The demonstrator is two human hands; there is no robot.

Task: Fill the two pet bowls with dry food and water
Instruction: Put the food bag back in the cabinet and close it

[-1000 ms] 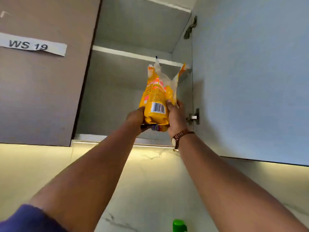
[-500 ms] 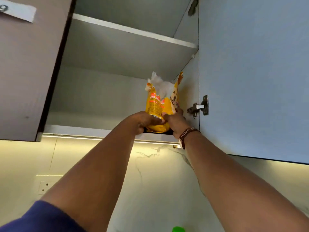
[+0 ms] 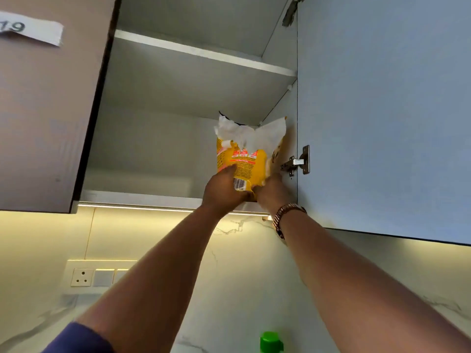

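Both hands reach up into an open wall cabinet (image 3: 178,138) and grip a yellow dry food bag (image 3: 248,164) at its base: the left hand (image 3: 224,191) curls round the lower left side, the right hand (image 3: 271,192), with a wristwatch (image 3: 284,216) on its wrist, round the lower right. The bag stands upright at the right front corner of the bottom shelf (image 3: 142,198), its torn white top open, just beside the open cabinet door (image 3: 382,110) and its hinge (image 3: 298,163). A closed door with a paper label (image 3: 33,30) hangs to the left. Below are a wall socket (image 3: 82,276) and a green bottle cap (image 3: 271,342).
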